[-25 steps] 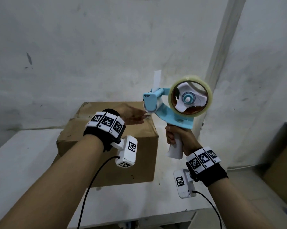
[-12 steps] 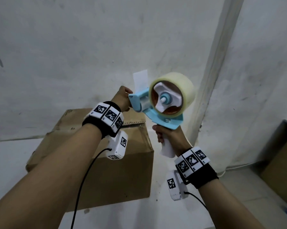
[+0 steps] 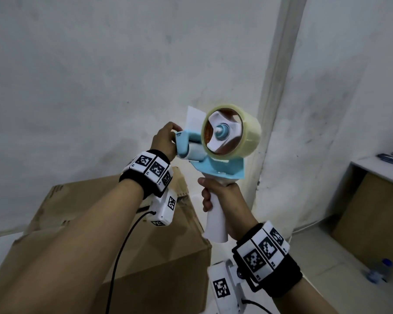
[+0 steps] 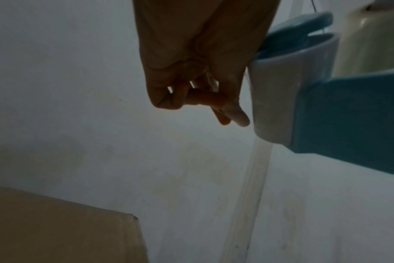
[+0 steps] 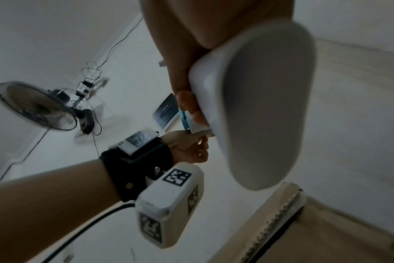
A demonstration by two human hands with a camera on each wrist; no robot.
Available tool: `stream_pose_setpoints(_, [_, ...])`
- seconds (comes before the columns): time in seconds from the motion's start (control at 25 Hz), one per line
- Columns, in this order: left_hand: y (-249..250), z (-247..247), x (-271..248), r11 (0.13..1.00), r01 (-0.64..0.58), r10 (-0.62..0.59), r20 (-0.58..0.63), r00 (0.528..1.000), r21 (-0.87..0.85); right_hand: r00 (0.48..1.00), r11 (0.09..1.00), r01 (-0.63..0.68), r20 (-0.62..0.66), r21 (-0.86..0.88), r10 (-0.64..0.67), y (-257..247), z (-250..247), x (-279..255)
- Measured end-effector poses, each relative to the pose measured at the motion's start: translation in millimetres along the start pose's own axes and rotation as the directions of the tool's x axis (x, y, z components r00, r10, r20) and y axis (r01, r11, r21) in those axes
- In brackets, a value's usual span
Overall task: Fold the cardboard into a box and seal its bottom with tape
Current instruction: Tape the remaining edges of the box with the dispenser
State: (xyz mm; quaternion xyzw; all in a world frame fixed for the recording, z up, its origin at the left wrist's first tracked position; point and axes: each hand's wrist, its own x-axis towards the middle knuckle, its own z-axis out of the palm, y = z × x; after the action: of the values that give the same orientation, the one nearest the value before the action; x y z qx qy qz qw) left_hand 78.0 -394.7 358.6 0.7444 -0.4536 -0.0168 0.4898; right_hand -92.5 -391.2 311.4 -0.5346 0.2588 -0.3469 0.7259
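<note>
The brown cardboard box (image 3: 159,250) stands folded on the white table, low in the head view, and neither hand touches it. My right hand (image 3: 222,198) grips the white handle (image 3: 215,220) of a blue tape dispenser (image 3: 215,168) raised above the box, its clear tape roll (image 3: 245,134) facing me. My left hand (image 3: 166,141) is at the dispenser's front end. In the left wrist view its fingers (image 4: 198,71) are curled, thumb and forefinger pinched together beside the white roller (image 4: 279,99), seemingly on the tape end. The clear tape itself is hard to make out.
A white wall with a vertical trim strip (image 3: 279,87) rises close behind. At the right a second cardboard box (image 3: 372,214) sits under a white shelf, and a water bottle (image 3: 381,270) stands on the floor. The right wrist view shows a fan (image 5: 36,106).
My left hand left the box top and rose to the dispenser's front end. My right hand lifted and turned the dispenser, so the roll now faces me more.
</note>
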Motion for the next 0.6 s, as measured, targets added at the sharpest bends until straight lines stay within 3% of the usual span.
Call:
stream_pose_setpoints(0.2, [-20,7,45,1.0,0.011,-0.011,0.014,1.0,-0.017,0.988,0.998,-0.056,-0.142,0.029,0.059,3,-8,1])
stream_pose_setpoints(0.36, [-44,4,78,0.999,-0.01,0.02,0.331,0.943,-0.032,0.975,0.989,-0.145,-0.176,-0.029,0.138,8,-19,5])
stream_pose_setpoints(0.48, [-63,22,91,0.999,-0.037,0.024,0.47,0.882,0.017,0.955,0.967,-0.24,-0.199,-0.09,0.218,11,-16,24])
stream_pose_setpoints(0.6, [-90,35,104,0.996,-0.005,-0.043,0.512,0.858,0.092,0.972,0.962,-0.23,-0.073,-0.148,0.222,15,-9,41])
